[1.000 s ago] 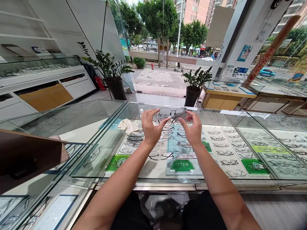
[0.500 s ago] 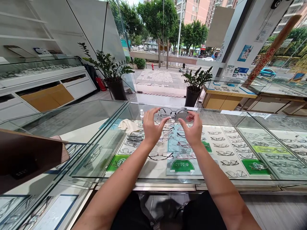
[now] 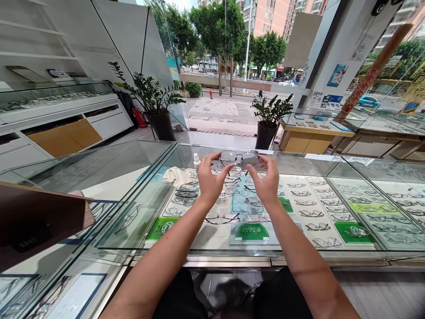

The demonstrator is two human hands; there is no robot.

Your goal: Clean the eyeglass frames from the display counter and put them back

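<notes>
A pair of thin dark-framed eyeglasses (image 3: 239,158) is held up above the glass display counter, lenses facing away and upright. My left hand (image 3: 212,179) grips its left side between thumb and fingers. On the other side, my right hand (image 3: 266,179) pinches the right edge of the frame. Below the hands, rows of glasses lie inside the counter, with a larger dark-rimmed pair (image 3: 222,217) near its front. A small white bottle (image 3: 196,162) stands just left of my left hand, and a cream cloth (image 3: 177,177) lies crumpled beside it.
The glass counter's front edge (image 3: 232,253) runs across in front of me. A dark brown panel (image 3: 40,221) juts in at the left. Beyond the counter are two potted plants (image 3: 161,124) (image 3: 265,133) and glass doors. More glasses fill the cases at the right.
The eyeglasses are slightly more level and a touch lower in view, still between both hands. My hands have barely moved.
</notes>
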